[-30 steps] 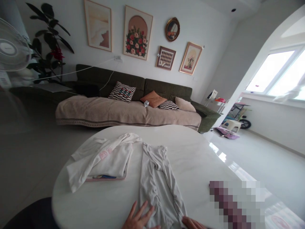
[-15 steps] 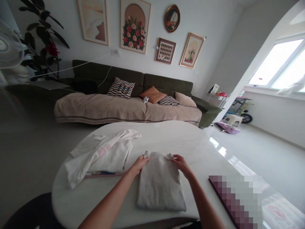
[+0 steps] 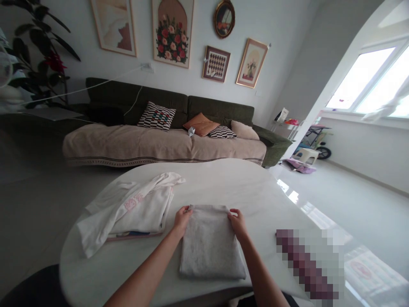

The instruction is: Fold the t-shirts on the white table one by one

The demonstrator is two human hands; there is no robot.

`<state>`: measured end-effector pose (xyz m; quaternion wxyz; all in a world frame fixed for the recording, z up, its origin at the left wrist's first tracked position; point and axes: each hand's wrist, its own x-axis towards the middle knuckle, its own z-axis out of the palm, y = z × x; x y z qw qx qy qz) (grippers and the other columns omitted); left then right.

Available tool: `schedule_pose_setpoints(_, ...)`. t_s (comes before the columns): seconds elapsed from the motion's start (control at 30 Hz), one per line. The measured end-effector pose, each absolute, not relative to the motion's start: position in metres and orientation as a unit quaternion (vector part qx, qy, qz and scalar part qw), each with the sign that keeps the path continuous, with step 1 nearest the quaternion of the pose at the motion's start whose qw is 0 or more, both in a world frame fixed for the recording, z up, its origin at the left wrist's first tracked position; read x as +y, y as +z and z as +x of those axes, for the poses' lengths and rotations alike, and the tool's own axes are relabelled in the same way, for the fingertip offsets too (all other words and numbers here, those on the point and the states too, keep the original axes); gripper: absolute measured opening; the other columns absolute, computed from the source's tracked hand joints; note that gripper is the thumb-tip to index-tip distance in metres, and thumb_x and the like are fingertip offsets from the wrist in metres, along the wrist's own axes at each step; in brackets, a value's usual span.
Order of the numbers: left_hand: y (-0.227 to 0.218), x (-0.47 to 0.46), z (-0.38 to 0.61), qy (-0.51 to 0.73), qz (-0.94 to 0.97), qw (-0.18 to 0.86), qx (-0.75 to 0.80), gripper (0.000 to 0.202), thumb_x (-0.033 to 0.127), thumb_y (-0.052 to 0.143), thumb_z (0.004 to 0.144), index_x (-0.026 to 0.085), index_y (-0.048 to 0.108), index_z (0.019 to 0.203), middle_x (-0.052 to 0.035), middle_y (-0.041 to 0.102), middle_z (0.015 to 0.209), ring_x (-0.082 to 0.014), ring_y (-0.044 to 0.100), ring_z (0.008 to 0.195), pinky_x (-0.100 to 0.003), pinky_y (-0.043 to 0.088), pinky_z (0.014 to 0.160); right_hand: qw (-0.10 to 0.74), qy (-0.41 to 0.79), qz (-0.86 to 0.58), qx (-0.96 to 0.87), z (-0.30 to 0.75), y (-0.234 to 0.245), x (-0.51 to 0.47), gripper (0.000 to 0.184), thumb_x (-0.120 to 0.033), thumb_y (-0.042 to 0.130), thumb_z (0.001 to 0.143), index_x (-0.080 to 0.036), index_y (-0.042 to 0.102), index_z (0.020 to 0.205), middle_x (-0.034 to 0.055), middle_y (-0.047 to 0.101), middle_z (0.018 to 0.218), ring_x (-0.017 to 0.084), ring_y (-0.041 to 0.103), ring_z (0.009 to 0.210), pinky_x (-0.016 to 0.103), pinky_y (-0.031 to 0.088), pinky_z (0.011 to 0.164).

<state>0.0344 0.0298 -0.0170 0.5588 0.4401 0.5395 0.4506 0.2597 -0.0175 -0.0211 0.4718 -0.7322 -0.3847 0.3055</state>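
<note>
A light grey garment [image 3: 211,243], folded into a near-square, lies flat on the white table [image 3: 236,183] in front of me. My left hand [image 3: 183,219] pinches its far left corner, and my right hand [image 3: 237,221] grips the far right corner. The far edge runs fairly straight between the two hands. To the left rests a pile of white clothes [image 3: 153,213], topped by a loosely laid white piece with a pink print [image 3: 132,202]. Neither hand touches that pile.
At the table's right edge is a dark red item [image 3: 300,260], partly blurred out by pixels. Beyond the table stands a green sofa [image 3: 220,108] with a beige cover [image 3: 153,145] and several cushions. A fan [image 3: 8,81] is at the far left.
The garment's far corners, raised and curled in my fingers before, now lie flat with the far edge straightened. My hands have moved slightly down to its sides. The view has shifted a little.
</note>
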Motion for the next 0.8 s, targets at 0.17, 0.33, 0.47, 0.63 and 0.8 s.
schedule_pose_setpoints(0.17,0.000,0.037,0.029,0.429,0.471,0.570,0.519,0.035,0.032,0.063,0.060,0.017,0.061,0.092,-0.0012,0.064,0.084,-0.0133,0.056,0.076,-0.020,0.041,0.065,0.471,0.386,-0.686,-0.399,0.263,-0.016,-0.011,0.050,-0.043,0.057,0.059,-0.015,0.056,0.100,-0.0009,0.057,0.063,0.012,0.051,0.058,0.023,0.037,0.054)
schedule_pose_setpoints(0.33,0.016,0.048,0.020,0.351,0.505,0.615,0.494,0.025,0.038,0.062,0.062,0.018,0.061,0.077,0.0019,0.060,0.064,-0.0137,0.055,0.063,-0.023,0.041,0.058,0.448,0.463,-0.641,-0.418,0.264,0.000,-0.008,0.046,-0.039,0.057,0.060,-0.018,0.057,0.101,-0.0013,0.059,0.064,0.011,0.051,0.058,0.021,0.035,0.051)
schedule_pose_setpoints(0.47,0.025,0.052,0.013,0.302,0.526,0.643,0.467,0.030,0.041,0.065,0.059,0.018,0.057,0.077,0.0046,0.058,0.060,-0.0115,0.053,0.058,-0.023,0.041,0.057,0.409,0.532,-0.595,-0.442,0.269,0.016,-0.016,0.046,-0.035,0.061,0.059,-0.022,0.055,0.103,-0.0026,0.060,0.070,0.009,0.051,0.058,0.020,0.036,0.051)
schedule_pose_setpoints(0.63,0.031,0.060,0.004,0.282,0.546,0.648,0.451,0.035,0.042,0.070,0.055,0.019,0.053,0.074,0.0053,0.058,0.061,-0.0105,0.054,0.059,-0.024,0.042,0.061,0.407,0.528,-0.577,-0.472,0.282,0.031,-0.022,0.034,-0.039,0.065,0.058,-0.022,0.051,0.083,-0.0049,0.057,0.070,0.008,0.050,0.062,0.019,0.038,0.054)
schedule_pose_setpoints(0.8,0.019,0.070,0.005,0.285,0.553,0.627,0.468,0.041,0.044,0.074,0.049,0.018,0.048,0.068,0.0080,0.051,0.054,-0.0087,0.050,0.053,-0.023,0.041,0.057,0.420,0.467,-0.605,-0.489,0.288,0.023,-0.010,0.036,-0.045,0.065,0.056,-0.019,0.043,0.068,-0.0058,0.051,0.061,0.007,0.046,0.056,0.019,0.036,0.050)
